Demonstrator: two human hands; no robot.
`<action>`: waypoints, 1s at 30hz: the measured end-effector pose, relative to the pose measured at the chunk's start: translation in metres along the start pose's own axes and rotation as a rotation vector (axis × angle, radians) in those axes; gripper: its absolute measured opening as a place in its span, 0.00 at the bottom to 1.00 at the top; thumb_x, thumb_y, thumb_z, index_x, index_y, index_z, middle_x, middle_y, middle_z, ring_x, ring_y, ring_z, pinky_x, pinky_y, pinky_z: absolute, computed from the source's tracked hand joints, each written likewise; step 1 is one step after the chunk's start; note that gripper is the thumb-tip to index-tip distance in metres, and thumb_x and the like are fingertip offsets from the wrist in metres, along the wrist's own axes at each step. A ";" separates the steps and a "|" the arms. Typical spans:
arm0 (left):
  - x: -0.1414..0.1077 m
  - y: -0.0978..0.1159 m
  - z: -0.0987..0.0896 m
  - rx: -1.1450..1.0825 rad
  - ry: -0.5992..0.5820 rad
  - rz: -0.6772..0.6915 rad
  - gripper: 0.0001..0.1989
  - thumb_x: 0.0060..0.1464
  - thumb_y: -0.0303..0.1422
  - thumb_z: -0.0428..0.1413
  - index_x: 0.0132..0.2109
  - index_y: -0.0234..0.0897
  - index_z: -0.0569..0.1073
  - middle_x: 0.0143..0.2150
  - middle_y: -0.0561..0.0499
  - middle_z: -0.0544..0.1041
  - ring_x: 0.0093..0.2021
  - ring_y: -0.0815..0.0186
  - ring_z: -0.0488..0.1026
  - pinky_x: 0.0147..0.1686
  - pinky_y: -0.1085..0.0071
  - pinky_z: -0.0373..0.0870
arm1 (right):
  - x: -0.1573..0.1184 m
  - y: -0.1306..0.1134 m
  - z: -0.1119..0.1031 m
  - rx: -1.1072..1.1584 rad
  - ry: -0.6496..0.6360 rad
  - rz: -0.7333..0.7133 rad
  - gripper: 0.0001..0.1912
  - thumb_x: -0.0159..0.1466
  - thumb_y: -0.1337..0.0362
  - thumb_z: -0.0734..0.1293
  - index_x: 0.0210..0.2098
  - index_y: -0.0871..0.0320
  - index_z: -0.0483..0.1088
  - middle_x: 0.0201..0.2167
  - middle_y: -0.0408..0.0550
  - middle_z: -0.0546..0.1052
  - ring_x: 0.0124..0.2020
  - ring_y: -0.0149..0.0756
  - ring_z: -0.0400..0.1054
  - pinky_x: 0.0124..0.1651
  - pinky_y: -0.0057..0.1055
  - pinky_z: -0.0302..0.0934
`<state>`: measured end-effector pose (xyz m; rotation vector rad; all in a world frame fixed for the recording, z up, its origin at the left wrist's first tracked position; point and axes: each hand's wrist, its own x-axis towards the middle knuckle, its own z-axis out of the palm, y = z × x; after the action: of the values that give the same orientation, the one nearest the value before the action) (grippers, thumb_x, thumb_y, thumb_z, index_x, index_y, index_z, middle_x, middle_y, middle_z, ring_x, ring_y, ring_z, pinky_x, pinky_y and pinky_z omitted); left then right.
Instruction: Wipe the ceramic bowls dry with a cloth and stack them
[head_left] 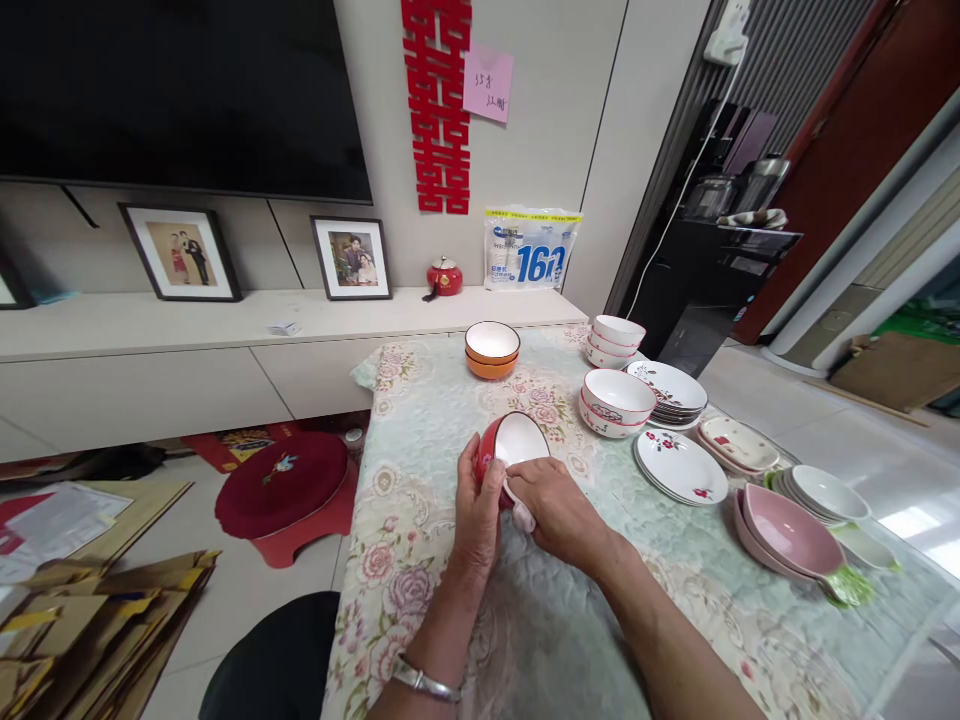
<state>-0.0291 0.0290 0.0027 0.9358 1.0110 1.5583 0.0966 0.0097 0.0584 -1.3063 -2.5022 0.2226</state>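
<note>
A red bowl (523, 438) with a white inside is tilted on its side above the table. My left hand (480, 500) wraps round its left side, the thumb near the rim. My right hand (553, 500) is closed on a white cloth (523, 516), pressed against the bowl's lower rim; part of the cloth is hidden under the fingers. Beyond the hands stand two stacked orange bowls (492, 362) with white insides. To the right are white bowls with red rims (616, 400) and a stack of flower-patterned plates (679, 468).
A flowered cloth covers the table (405, 450). On its right side are more plates (739, 445), pink leaf-shaped bowls (793, 530) and small white bowls (829, 490). A red stool (281, 485) and flattened cardboard (105, 620) lie left. A white cabinet (187, 330) runs behind.
</note>
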 end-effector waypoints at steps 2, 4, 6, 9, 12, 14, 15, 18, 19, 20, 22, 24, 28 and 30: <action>-0.001 0.002 0.001 0.001 -0.018 -0.019 0.31 0.55 0.43 0.57 0.63 0.41 0.62 0.65 0.43 0.65 0.63 0.55 0.64 0.61 0.59 0.62 | 0.000 0.000 0.000 0.016 0.011 0.045 0.12 0.56 0.77 0.61 0.36 0.58 0.67 0.39 0.50 0.74 0.42 0.39 0.65 0.47 0.34 0.56; -0.003 0.005 0.003 -0.004 -0.052 -0.012 0.34 0.53 0.42 0.58 0.64 0.41 0.59 0.66 0.43 0.64 0.64 0.54 0.63 0.62 0.60 0.61 | 0.000 -0.003 0.001 0.151 0.059 0.069 0.09 0.58 0.76 0.60 0.32 0.57 0.66 0.33 0.46 0.72 0.36 0.35 0.64 0.40 0.30 0.57; -0.005 0.010 0.004 -0.014 -0.092 0.031 0.35 0.53 0.41 0.59 0.65 0.41 0.58 0.66 0.43 0.63 0.65 0.54 0.62 0.63 0.59 0.59 | 0.002 -0.006 0.002 0.344 0.135 0.087 0.07 0.60 0.74 0.60 0.28 0.57 0.63 0.28 0.42 0.69 0.30 0.31 0.61 0.34 0.27 0.55; -0.006 0.014 0.005 -0.034 -0.118 0.078 0.33 0.55 0.40 0.57 0.65 0.41 0.58 0.67 0.44 0.62 0.66 0.54 0.60 0.64 0.58 0.56 | 0.004 -0.011 0.000 0.615 0.213 0.109 0.05 0.58 0.71 0.63 0.30 0.56 0.62 0.27 0.39 0.65 0.28 0.29 0.58 0.31 0.24 0.54; -0.004 0.013 0.003 -0.006 -0.085 0.077 0.29 0.58 0.40 0.55 0.64 0.41 0.60 0.67 0.44 0.62 0.66 0.54 0.60 0.65 0.57 0.55 | 0.004 -0.013 -0.003 0.616 0.176 0.034 0.07 0.58 0.71 0.63 0.36 0.56 0.63 0.32 0.41 0.67 0.32 0.31 0.61 0.34 0.25 0.57; -0.002 0.011 0.002 0.025 -0.058 0.060 0.27 0.58 0.40 0.54 0.63 0.40 0.62 0.66 0.44 0.63 0.66 0.54 0.59 0.65 0.57 0.55 | 0.003 -0.010 -0.003 0.438 0.105 -0.046 0.09 0.58 0.73 0.62 0.38 0.56 0.64 0.36 0.44 0.70 0.35 0.34 0.63 0.39 0.28 0.58; -0.001 0.010 0.001 0.039 -0.051 0.050 0.27 0.58 0.40 0.54 0.63 0.40 0.62 0.66 0.44 0.63 0.66 0.54 0.59 0.65 0.57 0.55 | 0.002 -0.007 -0.002 0.322 0.072 -0.063 0.10 0.58 0.74 0.62 0.39 0.57 0.65 0.37 0.45 0.71 0.37 0.35 0.64 0.41 0.30 0.57; 0.000 0.009 0.002 0.075 -0.054 0.040 0.28 0.57 0.40 0.55 0.63 0.40 0.62 0.66 0.43 0.63 0.67 0.55 0.58 0.65 0.59 0.54 | 0.001 0.001 0.002 0.034 0.027 -0.010 0.13 0.56 0.76 0.62 0.39 0.58 0.68 0.38 0.49 0.73 0.40 0.39 0.64 0.47 0.35 0.55; -0.001 0.009 0.003 0.083 -0.053 0.042 0.29 0.56 0.40 0.56 0.63 0.39 0.62 0.66 0.43 0.63 0.67 0.55 0.58 0.65 0.60 0.54 | 0.000 0.002 0.004 0.008 0.032 0.010 0.12 0.57 0.75 0.61 0.38 0.58 0.68 0.37 0.49 0.73 0.40 0.39 0.64 0.47 0.35 0.55; -0.002 0.009 0.003 0.082 -0.049 0.042 0.30 0.56 0.40 0.57 0.63 0.39 0.60 0.66 0.43 0.62 0.66 0.56 0.59 0.65 0.60 0.55 | 0.000 0.003 0.005 0.022 0.048 0.027 0.10 0.57 0.75 0.61 0.37 0.58 0.68 0.36 0.49 0.73 0.39 0.38 0.64 0.46 0.34 0.55; -0.004 0.010 0.004 0.051 -0.043 0.030 0.35 0.54 0.40 0.59 0.65 0.38 0.57 0.67 0.41 0.61 0.66 0.55 0.60 0.64 0.61 0.57 | 0.001 0.003 0.008 0.145 0.104 0.047 0.07 0.59 0.74 0.60 0.32 0.57 0.67 0.32 0.45 0.72 0.34 0.34 0.63 0.40 0.29 0.55; -0.005 0.012 0.005 0.016 -0.052 0.021 0.38 0.53 0.41 0.60 0.67 0.38 0.54 0.68 0.41 0.60 0.66 0.54 0.60 0.63 0.60 0.58 | 0.002 0.000 0.011 0.333 0.194 0.091 0.07 0.59 0.72 0.60 0.26 0.57 0.62 0.26 0.41 0.68 0.28 0.30 0.59 0.33 0.26 0.53; -0.006 0.015 0.006 -0.057 -0.083 0.016 0.40 0.52 0.41 0.61 0.67 0.40 0.53 0.67 0.41 0.61 0.65 0.54 0.62 0.62 0.60 0.60 | 0.006 -0.008 0.016 0.726 0.331 0.193 0.07 0.58 0.70 0.62 0.26 0.56 0.58 0.24 0.38 0.64 0.25 0.28 0.56 0.29 0.24 0.52; -0.006 0.015 0.007 -0.140 -0.076 -0.031 0.39 0.52 0.42 0.61 0.67 0.41 0.54 0.65 0.41 0.65 0.62 0.54 0.65 0.60 0.60 0.63 | 0.007 -0.009 0.014 0.767 0.305 0.155 0.05 0.57 0.70 0.63 0.31 0.56 0.60 0.28 0.40 0.66 0.28 0.30 0.58 0.31 0.25 0.55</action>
<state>-0.0269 0.0224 0.0191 0.8711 0.8480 1.5350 0.0806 0.0105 0.0489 -1.0860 -1.7705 0.8472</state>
